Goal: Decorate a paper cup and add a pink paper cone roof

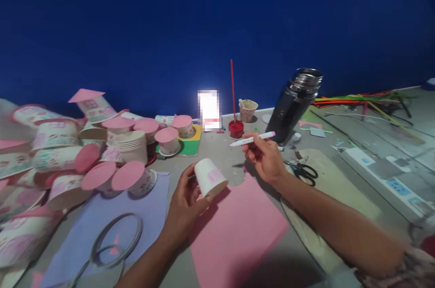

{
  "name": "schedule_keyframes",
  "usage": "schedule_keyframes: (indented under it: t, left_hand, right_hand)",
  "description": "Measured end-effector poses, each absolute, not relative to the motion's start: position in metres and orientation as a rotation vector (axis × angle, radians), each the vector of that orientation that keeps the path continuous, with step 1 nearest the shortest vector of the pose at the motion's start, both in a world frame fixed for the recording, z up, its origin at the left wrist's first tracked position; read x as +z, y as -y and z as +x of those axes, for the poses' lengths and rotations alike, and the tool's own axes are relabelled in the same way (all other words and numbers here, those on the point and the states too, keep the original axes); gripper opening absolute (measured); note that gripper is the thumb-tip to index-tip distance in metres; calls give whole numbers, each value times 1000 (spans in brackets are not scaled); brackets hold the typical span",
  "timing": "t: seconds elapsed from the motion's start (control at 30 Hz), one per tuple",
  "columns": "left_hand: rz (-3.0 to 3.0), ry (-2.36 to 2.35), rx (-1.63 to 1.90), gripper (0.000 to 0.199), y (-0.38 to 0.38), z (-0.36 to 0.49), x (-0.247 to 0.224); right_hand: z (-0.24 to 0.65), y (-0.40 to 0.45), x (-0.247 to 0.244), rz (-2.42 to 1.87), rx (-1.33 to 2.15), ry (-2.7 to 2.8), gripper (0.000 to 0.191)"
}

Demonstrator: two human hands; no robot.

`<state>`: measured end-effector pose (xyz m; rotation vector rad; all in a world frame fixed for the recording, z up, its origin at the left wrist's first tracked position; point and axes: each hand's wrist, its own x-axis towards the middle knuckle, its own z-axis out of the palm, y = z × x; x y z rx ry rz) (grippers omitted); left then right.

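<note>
A white paper cup (206, 175) with a small pink drawing on its side is tilted in my left hand (186, 202), its fingers wrapped round it. The cup is above a sheet of pink paper (238, 233). To the right, my right hand (267, 156) grips a white marker (253, 139) with a pink end, its tip pointing left. The marker and the cup are apart. Many decorated paper cups with pink paper discs (129, 176) are crowded on the left.
A dark open flask (292, 107) leans behind my right hand, near black scissors (304, 171). A red pot (235, 128) with a stick stands at the back. Purple paper (149, 211) lies left, a power strip (390, 184) right.
</note>
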<state>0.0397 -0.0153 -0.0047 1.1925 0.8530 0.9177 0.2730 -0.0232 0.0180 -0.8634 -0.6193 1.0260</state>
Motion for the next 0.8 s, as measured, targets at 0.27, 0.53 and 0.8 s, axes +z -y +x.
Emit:
schedule_keyframes:
  t: [0.27, 0.53, 0.8]
  left_hand:
    - [1393, -978, 786, 79, 7, 30, -9]
    - [1434, -1005, 740, 80, 3, 28, -7]
    - [1353, -998, 796, 73, 12, 34, -4]
  right_hand:
    - [272, 19, 14, -890, 1017, 609, 44]
    - [286, 16, 29, -887, 951, 1017, 42]
    - [279, -1, 16, -882, 850, 948, 43]
